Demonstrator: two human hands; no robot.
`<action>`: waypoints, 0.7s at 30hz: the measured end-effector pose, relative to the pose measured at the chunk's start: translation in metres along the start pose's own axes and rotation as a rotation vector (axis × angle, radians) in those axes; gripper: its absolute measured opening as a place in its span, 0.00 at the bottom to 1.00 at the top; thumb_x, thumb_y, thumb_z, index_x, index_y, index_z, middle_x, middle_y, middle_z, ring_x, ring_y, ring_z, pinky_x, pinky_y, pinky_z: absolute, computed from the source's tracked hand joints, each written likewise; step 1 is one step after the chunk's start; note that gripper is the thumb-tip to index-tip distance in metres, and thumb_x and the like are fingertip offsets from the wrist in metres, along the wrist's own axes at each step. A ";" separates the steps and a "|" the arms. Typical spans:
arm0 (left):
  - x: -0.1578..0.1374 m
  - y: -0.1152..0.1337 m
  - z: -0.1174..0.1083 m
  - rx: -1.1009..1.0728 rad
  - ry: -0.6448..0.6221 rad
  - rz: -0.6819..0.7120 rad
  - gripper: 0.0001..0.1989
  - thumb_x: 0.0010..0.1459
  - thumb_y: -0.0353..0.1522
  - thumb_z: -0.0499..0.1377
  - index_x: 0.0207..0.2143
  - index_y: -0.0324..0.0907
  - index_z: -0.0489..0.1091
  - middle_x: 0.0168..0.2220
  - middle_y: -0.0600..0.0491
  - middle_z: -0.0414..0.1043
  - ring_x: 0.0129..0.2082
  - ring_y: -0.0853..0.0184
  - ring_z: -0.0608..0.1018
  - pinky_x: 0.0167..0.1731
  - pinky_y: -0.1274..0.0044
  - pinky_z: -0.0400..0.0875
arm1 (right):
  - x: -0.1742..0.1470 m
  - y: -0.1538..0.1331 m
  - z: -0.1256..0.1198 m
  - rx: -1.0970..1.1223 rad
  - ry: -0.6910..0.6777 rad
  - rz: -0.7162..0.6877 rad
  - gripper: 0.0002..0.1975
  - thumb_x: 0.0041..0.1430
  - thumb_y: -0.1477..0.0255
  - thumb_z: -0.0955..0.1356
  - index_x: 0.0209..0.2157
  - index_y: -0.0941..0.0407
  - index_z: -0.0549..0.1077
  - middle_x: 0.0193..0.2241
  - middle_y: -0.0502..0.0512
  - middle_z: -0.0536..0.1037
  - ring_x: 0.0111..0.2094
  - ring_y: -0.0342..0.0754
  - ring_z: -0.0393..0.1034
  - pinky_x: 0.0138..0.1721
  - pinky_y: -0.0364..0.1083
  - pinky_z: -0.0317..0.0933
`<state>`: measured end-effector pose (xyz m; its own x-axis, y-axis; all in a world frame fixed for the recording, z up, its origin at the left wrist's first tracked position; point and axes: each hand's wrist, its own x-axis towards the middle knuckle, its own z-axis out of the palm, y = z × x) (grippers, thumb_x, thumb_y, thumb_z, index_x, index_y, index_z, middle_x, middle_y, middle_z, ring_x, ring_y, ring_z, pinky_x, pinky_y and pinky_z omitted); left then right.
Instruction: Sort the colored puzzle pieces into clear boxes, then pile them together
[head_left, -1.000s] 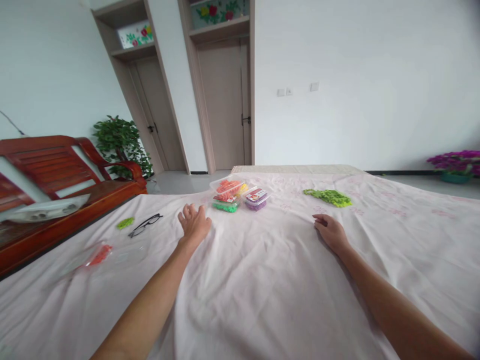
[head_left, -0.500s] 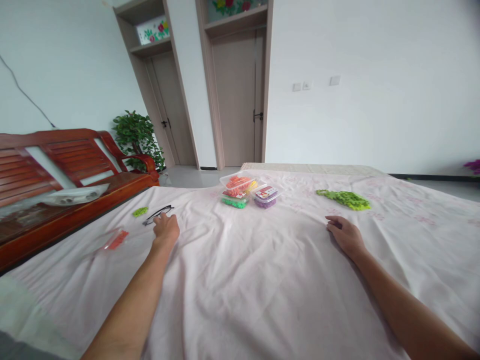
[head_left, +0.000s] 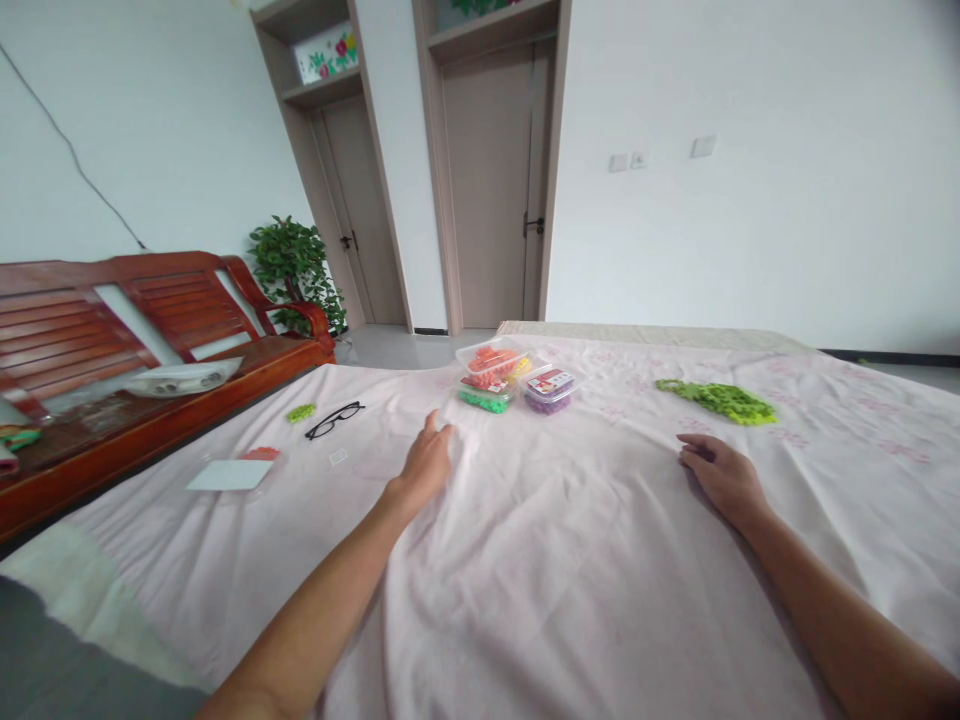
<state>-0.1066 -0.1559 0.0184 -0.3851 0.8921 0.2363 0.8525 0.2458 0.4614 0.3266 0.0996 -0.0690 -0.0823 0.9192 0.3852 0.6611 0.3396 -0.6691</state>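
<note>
My left hand (head_left: 426,462) is over the cloth left of the stacked boxes, fingers partly stretched forward, with nothing plain in them. Beside it, a small white label (head_left: 339,457) shows within a faint clear outline, perhaps a plastic lid. Black-framed glasses (head_left: 334,421) lie farther left. My right hand (head_left: 720,475) rests low over the cloth, loosely curved with thumb and forefinger apart, holding nothing visible. Beyond it is a flat patch of joined green pieces (head_left: 724,402). Clear boxes hold orange pieces (head_left: 491,366), green pieces (head_left: 484,402) and purple pieces (head_left: 547,402).
A pale pink cloth (head_left: 555,600) covers the table. Toward its left side are a small green piece (head_left: 301,412) and a clear box with orange pieces (head_left: 262,454) and a white rectangle (head_left: 229,475). A wooden bench (head_left: 165,300) stands beyond the left edge.
My left hand has moved right, away from the glasses, leaving them uncovered. A white rectangle now shows at the left box. The view has shifted slightly; my right hand stays nearly still.
</note>
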 end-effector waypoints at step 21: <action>0.006 -0.234 -0.091 0.430 0.314 -0.813 0.27 0.57 0.37 0.48 0.54 0.29 0.66 0.53 0.17 0.63 0.55 0.22 0.63 0.33 0.32 0.55 | -0.001 -0.003 0.001 -0.029 -0.001 -0.033 0.20 0.51 0.66 0.65 0.46 0.56 0.76 0.36 0.58 0.80 0.38 0.54 0.74 0.42 0.50 0.63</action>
<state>-0.3402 -0.2420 -0.0103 -0.9371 0.2624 0.2301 0.3171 0.9156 0.2472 0.3240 0.0976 -0.0675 -0.1051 0.9079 0.4057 0.6797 0.3634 -0.6372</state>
